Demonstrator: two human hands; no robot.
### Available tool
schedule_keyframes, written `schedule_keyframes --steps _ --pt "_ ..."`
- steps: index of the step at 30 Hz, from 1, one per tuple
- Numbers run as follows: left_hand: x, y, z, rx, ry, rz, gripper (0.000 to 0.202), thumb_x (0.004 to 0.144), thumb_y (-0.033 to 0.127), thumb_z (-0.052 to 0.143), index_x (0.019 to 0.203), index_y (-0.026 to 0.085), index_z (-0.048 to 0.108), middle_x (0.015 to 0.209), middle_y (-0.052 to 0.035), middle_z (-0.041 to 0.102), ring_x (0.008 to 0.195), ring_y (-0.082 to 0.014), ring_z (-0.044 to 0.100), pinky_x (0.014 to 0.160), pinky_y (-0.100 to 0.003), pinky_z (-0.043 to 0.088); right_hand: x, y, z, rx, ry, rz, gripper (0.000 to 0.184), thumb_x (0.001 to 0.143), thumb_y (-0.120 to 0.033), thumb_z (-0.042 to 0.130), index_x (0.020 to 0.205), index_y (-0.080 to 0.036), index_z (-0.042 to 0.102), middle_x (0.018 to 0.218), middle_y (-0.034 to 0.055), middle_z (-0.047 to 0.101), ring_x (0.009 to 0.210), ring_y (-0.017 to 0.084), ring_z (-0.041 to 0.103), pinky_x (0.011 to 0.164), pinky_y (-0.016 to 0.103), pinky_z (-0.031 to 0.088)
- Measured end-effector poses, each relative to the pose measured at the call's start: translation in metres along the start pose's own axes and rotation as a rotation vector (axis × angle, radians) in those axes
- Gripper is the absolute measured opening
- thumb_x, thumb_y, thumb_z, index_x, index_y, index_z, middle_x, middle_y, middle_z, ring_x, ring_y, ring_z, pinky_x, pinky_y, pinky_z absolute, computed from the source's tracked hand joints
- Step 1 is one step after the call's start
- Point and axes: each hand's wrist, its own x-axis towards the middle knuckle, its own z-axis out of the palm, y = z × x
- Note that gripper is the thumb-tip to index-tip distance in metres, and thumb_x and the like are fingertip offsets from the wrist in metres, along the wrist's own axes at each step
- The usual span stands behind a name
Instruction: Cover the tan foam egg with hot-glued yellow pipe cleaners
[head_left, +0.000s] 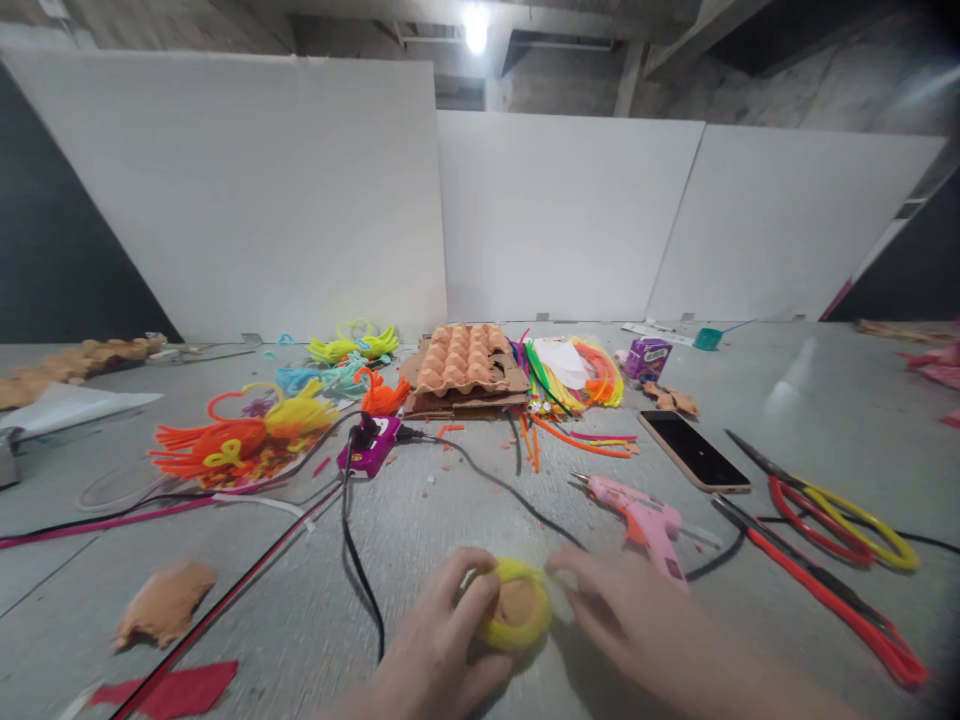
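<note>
Low at the front centre, my left hand (454,640) holds a brown egg-carton cup (517,602) ringed with yellow pipe cleaner (514,636). The thumb and fingers grip its left side. Just right of the ring is my right hand (615,610), blurred, its fingertips close to the yellow edge; whether they touch or pinch anything cannot be made out. Nearby on the right lies a pink glue gun (645,520), nozzle toward the left.
Behind sit an egg tray (465,358), pipe cleaners (551,378) and orange-and-yellow fuzzy pieces (240,440). On the right are a phone (696,450), scissors (832,510) and red-handled pliers (832,600). Black cords run from a purple power socket (369,447). A torn carton piece (165,603) lies left.
</note>
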Motion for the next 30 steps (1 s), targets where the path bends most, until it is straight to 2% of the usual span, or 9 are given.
schedule_keyframes --steps 4,9,12,17,23,30 --pt "-0.002 -0.001 0.002 -0.028 0.008 -0.019 0.049 0.067 0.002 0.069 0.107 0.022 0.05 0.109 -0.0079 0.052 0.09 -0.0232 0.064 0.076 -0.035 0.058 -0.003 -0.005 0.004 -0.023 0.074 -0.048 0.023 0.081 -0.011 0.047 0.089 -0.026 0.062 0.062 0.0003 0.063 0.051 0.016 0.056 0.044 0.025 0.021" --pt "-0.003 -0.003 0.004 -0.045 0.048 0.002 0.046 0.068 0.004 0.068 0.106 0.022 0.05 0.108 -0.0071 0.052 0.089 -0.0222 0.064 0.074 -0.033 0.058 -0.005 -0.004 0.025 -0.018 0.197 -0.09 0.025 0.08 -0.018 0.051 0.099 -0.029 0.064 0.052 -0.0022 0.06 0.041 0.016 0.051 0.039 0.026 0.026" --pt "-0.002 -0.003 0.003 -0.039 0.06 0.006 0.044 0.069 0.005 0.067 0.106 0.022 0.051 0.107 -0.0068 0.052 0.088 -0.0215 0.064 0.073 -0.032 0.058 -0.006 -0.002 0.044 -0.069 0.212 -0.149 0.03 0.082 -0.022 0.052 0.109 -0.028 0.061 0.053 -0.0021 0.063 0.039 0.016 0.053 0.038 0.027 0.028" --pt "-0.001 0.002 -0.001 -0.003 0.058 0.022 0.041 0.071 0.007 0.067 0.104 0.022 0.049 0.105 -0.0068 0.052 0.085 -0.0215 0.065 0.071 -0.032 0.059 -0.006 -0.002 0.062 -0.106 0.214 -0.208 0.041 0.078 -0.018 0.054 0.119 -0.02 0.054 0.062 -0.0016 0.067 0.045 0.016 0.058 0.042 0.026 0.031" --pt "0.0 0.008 -0.005 -0.076 0.009 0.034 0.047 0.069 0.009 0.064 0.11 0.023 0.046 0.11 -0.0083 0.048 0.08 -0.0198 0.066 0.07 -0.033 0.06 -0.003 -0.003 0.054 -0.131 0.232 -0.218 0.031 0.085 -0.019 0.049 0.115 -0.018 0.053 0.074 0.0016 0.07 0.057 0.019 0.064 0.05 0.028 0.036" --pt "0.002 0.006 -0.007 -0.171 -0.008 0.038 0.034 0.073 0.009 0.061 0.103 0.023 0.054 0.103 -0.006 0.051 0.089 -0.0203 0.062 0.078 -0.033 0.057 0.0 -0.004 0.031 -0.117 0.155 -0.216 0.03 0.082 -0.013 0.046 0.108 -0.019 0.058 0.082 0.0034 0.07 0.064 0.021 0.065 0.059 0.032 0.038"
